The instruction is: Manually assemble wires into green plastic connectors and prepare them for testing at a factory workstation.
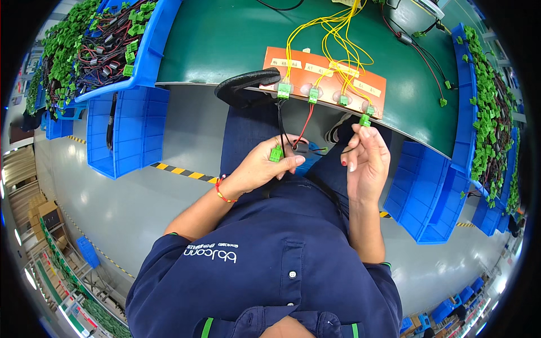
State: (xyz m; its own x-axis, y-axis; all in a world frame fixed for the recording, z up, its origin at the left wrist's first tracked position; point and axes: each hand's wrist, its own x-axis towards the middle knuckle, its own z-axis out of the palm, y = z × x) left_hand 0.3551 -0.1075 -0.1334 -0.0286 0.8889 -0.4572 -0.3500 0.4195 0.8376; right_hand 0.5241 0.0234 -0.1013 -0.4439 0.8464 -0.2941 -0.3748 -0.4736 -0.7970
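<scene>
My left hand point(260, 169) is closed around a wire harness, with a green terminal plug point(276, 153) at the thumb and a grey cylindrical core point(302, 146) by the fingertips. Black wires and a red wire point(306, 125) run up from it to green connectors on an orange board point(276, 54) at the table's front edge. My right hand point(369, 160) pinches another green plug point(364, 120) just below the board's rightmost green socket point(370, 110); whether they touch, I cannot tell. Yellow wires point(324, 22) lead from the board's sockets toward the back.
A green-topped table point(220, 39) spans the far side, with a black padded loop point(248, 84) at its edge. Blue bins point(160, 34) of green-plugged harnesses stand left, and a similar bin point(461, 84) right. More blue bins point(420, 188) hang lower. A metal container point(414, 17) sits back right.
</scene>
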